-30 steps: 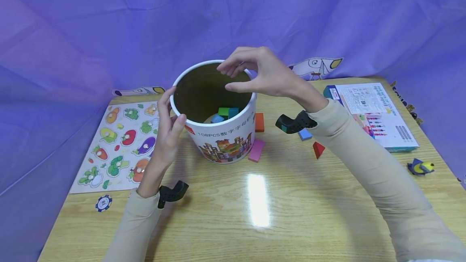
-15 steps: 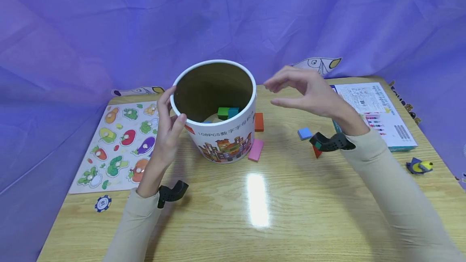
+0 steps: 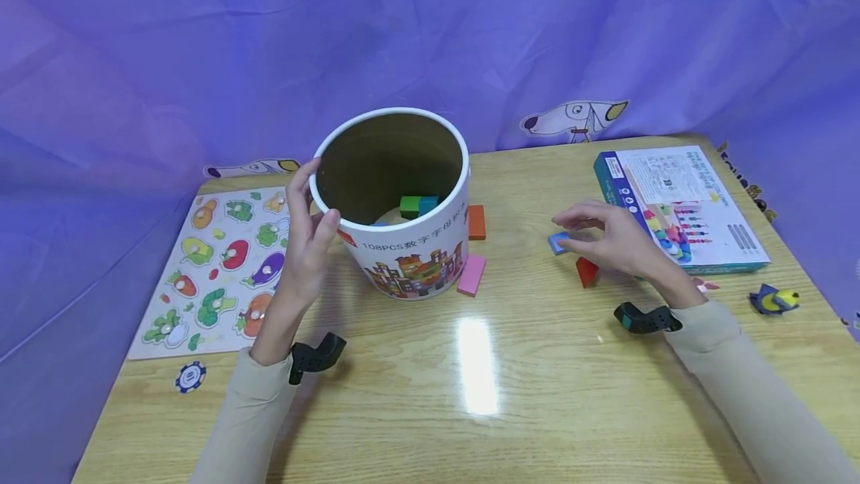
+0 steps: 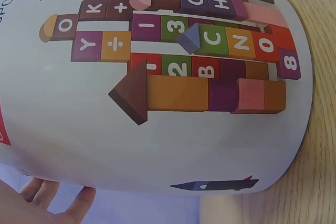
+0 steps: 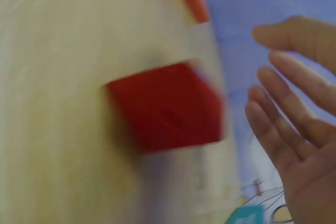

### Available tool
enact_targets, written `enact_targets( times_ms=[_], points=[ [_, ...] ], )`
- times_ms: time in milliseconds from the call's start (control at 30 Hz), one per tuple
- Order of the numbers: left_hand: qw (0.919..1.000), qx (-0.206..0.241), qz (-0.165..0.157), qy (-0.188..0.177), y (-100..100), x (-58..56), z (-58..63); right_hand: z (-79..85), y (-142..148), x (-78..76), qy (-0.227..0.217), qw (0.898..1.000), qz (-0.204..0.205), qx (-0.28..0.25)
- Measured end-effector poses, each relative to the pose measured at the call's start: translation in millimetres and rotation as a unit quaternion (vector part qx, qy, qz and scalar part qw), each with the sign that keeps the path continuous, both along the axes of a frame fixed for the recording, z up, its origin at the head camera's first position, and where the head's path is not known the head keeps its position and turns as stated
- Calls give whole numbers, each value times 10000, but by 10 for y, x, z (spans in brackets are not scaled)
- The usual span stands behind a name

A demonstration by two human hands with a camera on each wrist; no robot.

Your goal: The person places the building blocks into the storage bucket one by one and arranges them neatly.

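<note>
A large white bucket (image 3: 411, 264) printed with block pictures and "108PCS" stands on the table. My left hand (image 3: 302, 252) holds its left side, thumb on the front near the rim and fingers round the wall; some fingers (image 4: 79, 203) show past the bucket in the left wrist view. Inside lie a green block (image 3: 410, 207), a teal block and part of a blue one. My right hand (image 3: 611, 237) hovers with fingers parted from the thumb, just above a small blue block (image 3: 557, 243). Below that hand is a red triangular block (image 5: 168, 108), blurred in the right wrist view.
An orange block (image 3: 476, 222) and a pink block (image 3: 472, 275) lie right of the bucket. On the left are a vegetable puzzle board (image 3: 215, 297) and a poker chip (image 3: 191, 377). A flat toy box (image 3: 699, 208) and a small yellow-and-blue toy (image 3: 774, 300) lie on the right.
My right hand has moved from above the bucket's rim to the right and down, over the blue block. My left hand and the bucket have stayed nearly in place.
</note>
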State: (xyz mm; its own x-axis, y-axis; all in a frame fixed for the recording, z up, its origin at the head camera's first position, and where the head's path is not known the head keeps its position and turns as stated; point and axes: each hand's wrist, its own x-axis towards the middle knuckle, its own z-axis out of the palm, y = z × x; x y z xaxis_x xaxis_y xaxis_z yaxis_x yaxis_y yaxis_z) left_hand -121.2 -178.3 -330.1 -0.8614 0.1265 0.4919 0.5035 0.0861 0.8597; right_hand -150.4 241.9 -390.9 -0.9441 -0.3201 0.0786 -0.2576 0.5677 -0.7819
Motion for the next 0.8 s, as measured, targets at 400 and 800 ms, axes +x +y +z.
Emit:
enact_targets(
  times_ms=[400, 800],
  points=[
    [10000, 4, 30, -12, 7, 5, 5, -288, 56, -50, 55, 9998, -98, -161],
    [9999, -45, 87, -66, 1, 6, 10, -277, 10, -83, -156, 9995, -196, 214]
  ],
)
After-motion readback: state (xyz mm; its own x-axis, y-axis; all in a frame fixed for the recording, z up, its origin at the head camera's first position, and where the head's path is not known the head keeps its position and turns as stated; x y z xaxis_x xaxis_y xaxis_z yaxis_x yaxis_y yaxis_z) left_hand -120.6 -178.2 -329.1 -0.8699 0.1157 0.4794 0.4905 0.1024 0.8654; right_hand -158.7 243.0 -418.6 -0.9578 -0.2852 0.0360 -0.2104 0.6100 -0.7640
